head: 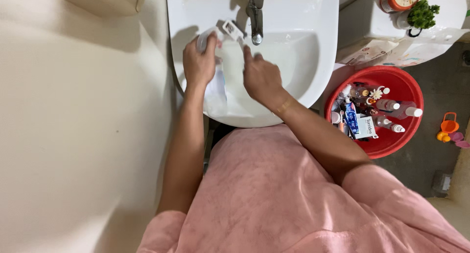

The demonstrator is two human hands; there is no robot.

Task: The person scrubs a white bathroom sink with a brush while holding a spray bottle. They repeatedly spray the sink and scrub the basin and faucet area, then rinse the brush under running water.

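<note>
My left hand (198, 62) covers most of the spray bottle (215, 81), so I can't see how much of its body I grip. My right hand (262, 79) hides its own fingertips near the nozzle; I can't tell whether they touch it. The sink (303, 18) and tap (255, 10) are cut off at the top edge. The basin (391, 145) holds bottles too small to make out. The orange toy (448, 125) is partly blurred.

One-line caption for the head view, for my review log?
Over a white ceramic sink, the left hand grips a clear plastic spray bottle while the right hand touches its white nozzle.
</note>
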